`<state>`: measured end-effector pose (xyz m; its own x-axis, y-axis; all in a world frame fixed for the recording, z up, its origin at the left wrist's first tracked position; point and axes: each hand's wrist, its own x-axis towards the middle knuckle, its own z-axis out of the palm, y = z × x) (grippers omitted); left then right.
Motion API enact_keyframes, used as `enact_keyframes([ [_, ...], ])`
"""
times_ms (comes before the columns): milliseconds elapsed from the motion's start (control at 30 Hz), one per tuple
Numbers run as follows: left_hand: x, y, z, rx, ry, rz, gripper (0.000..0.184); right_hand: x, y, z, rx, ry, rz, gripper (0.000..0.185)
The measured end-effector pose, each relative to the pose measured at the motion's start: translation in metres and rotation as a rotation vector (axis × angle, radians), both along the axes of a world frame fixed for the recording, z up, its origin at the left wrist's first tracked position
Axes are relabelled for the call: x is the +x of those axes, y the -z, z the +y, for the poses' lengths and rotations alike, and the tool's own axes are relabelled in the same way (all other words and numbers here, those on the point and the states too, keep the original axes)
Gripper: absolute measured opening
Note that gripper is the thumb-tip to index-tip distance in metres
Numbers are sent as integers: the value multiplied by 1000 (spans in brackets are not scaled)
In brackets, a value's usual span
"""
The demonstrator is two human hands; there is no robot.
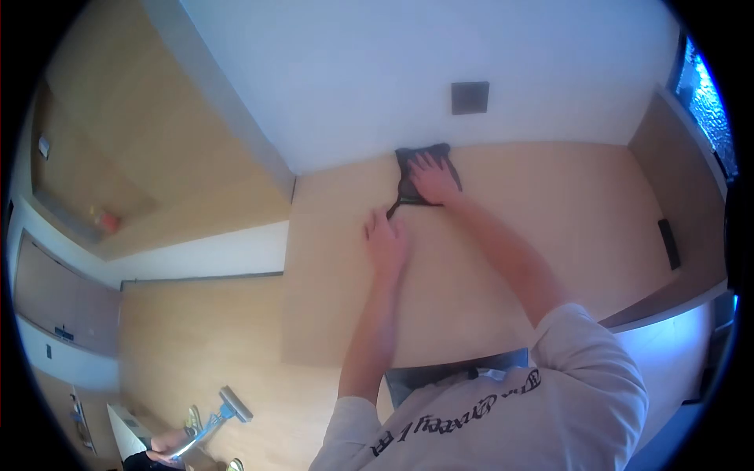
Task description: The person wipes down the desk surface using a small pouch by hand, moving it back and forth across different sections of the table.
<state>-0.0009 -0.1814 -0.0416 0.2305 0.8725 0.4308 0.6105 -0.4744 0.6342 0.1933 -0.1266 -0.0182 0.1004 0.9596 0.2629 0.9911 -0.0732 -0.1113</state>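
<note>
A black cloth [407, 188] lies on the light wood desktop [503, 259], close against the wall. One of its lower corners runs out into a narrow strip. My right hand [433, 180] rests on the cloth with its fingers spread. At the strip's end is my left hand [385, 242], its fingers curled and seemingly pinching that tip. The exact grip is small and blurred.
A dark square plate [470, 98] sits on the white wall. Toward the right, a black bar-shaped object [668, 244] lies by the raised side panel [679, 169]. At lower left, another person's leg [169, 439] shows beside a blue-handled mop [234, 404] on the wooden floor.
</note>
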Motion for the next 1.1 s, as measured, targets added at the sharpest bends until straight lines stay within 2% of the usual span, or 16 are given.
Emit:
enact_keyframes([
  [267,7,11,18,22,-6,4,50,-35,11,-97,22,-95,-98,52],
  [367,12,13,27,21,-71,57,44,-50,13,-152,47,-191,-106,51],
  [567,14,6,27,28,-49,36,45,-79,0,-264,-6,-274,-93,55],
  [667,14,-1,24,16,-56,48,46,-81,-9,-291,-37,-313,-71,58],
  [833,14,-2,26,4,-32,79,48,-76,-10,-284,-48,-320,-38,61],
  [1100,13,5,29,0,-31,71,49,-33,-2,-202,-37,-277,-31,62],
])
